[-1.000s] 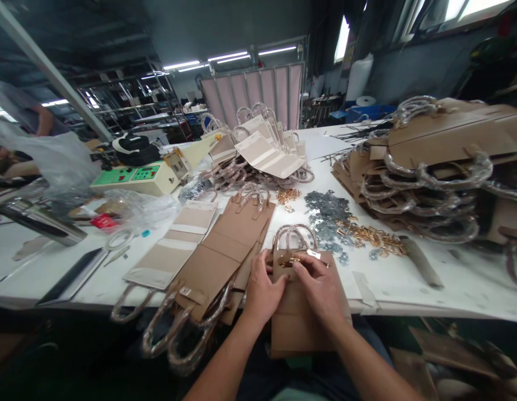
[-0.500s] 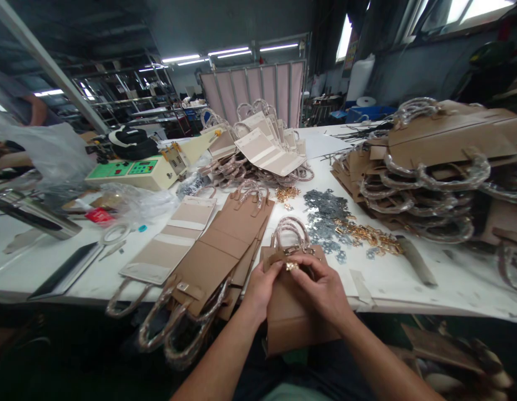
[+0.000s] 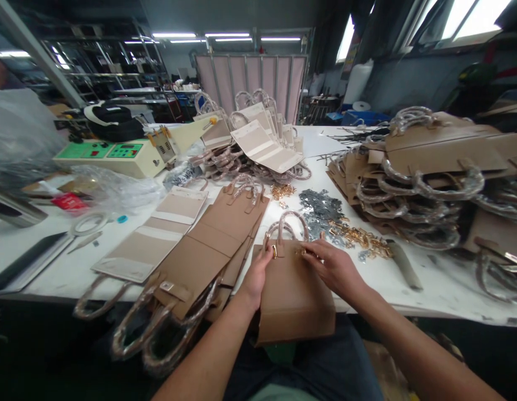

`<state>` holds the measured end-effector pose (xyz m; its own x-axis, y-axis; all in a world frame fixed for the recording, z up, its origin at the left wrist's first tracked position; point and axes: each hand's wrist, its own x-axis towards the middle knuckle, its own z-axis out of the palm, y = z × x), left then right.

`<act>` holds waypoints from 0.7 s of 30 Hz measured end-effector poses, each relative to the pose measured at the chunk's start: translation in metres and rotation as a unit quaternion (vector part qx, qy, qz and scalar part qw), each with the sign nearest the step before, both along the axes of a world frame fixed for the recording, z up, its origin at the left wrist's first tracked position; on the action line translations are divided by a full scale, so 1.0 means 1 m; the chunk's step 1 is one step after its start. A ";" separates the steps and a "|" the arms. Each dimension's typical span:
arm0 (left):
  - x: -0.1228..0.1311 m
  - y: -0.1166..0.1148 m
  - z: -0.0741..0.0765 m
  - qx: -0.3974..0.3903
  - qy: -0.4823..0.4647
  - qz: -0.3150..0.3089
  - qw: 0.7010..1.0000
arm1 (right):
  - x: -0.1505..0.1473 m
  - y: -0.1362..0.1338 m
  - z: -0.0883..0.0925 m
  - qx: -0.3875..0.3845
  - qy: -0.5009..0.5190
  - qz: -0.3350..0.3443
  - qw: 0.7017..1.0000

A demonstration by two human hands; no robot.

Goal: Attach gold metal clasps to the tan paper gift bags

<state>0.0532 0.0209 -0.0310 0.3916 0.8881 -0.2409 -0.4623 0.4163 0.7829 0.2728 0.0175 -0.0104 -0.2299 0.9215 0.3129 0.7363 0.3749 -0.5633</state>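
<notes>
A tan handbag [image 3: 295,295] with plastic-wrapped handles stands upright at the table's front edge. My left hand [image 3: 257,278] is closed round its upper left edge, thumb on the front. Beside that thumb is a small gold-coloured metal fitting [image 3: 274,252]; whether it is fixed to the bag or held I cannot tell. At the bag's upper right, my right hand [image 3: 337,270] pinches another small gold-coloured fitting [image 3: 302,252] against the front panel. Beyond the bag lie a heap of grey metal plates [image 3: 320,206] and scattered gold-coloured fittings [image 3: 367,240].
Flat tan bag panels [image 3: 212,239] with wrapped handles lie to the left, some overhanging the front edge. A large stack of bags [image 3: 442,150] rises on the right. Further back are a pale machine [image 3: 112,156] with green panels and more bag pieces [image 3: 266,147].
My hands have moved apart from the bag's top middle, the left to its edge and the right to the upper right. The tan flap and gold-coloured fitting between my fingers have separated from that grip.
</notes>
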 end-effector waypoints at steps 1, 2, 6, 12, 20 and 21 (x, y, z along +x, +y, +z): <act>-0.001 0.001 -0.003 -0.002 0.000 0.001 1.000 | 0.000 0.002 0.001 -0.004 -0.018 0.003 1.000; -0.001 0.002 -0.005 -0.006 -0.002 -0.001 1.000 | 0.000 0.005 0.001 -0.008 -0.033 0.010 0.999; -0.004 0.004 -0.016 -0.027 -0.015 -0.024 0.999 | 0.000 0.015 0.000 -0.022 -0.065 0.044 0.997; -0.006 0.006 -0.026 -0.045 -0.024 -0.003 0.999 | -0.001 0.023 0.002 -0.026 -0.094 0.075 0.992; -0.006 0.008 -0.022 -0.058 -0.049 -0.040 0.996 | -0.004 0.037 0.012 -0.034 -0.144 0.137 0.980; -0.007 0.008 -0.022 -0.062 -0.053 -0.041 0.996 | -0.004 0.040 0.012 -0.034 -0.147 0.138 0.979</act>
<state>0.0467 0.0292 -0.0526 0.4899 0.8185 -0.3001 -0.5007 0.5460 0.6717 0.2690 0.0571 0.0017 -0.5444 0.8278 0.1357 0.7461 0.5518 -0.3727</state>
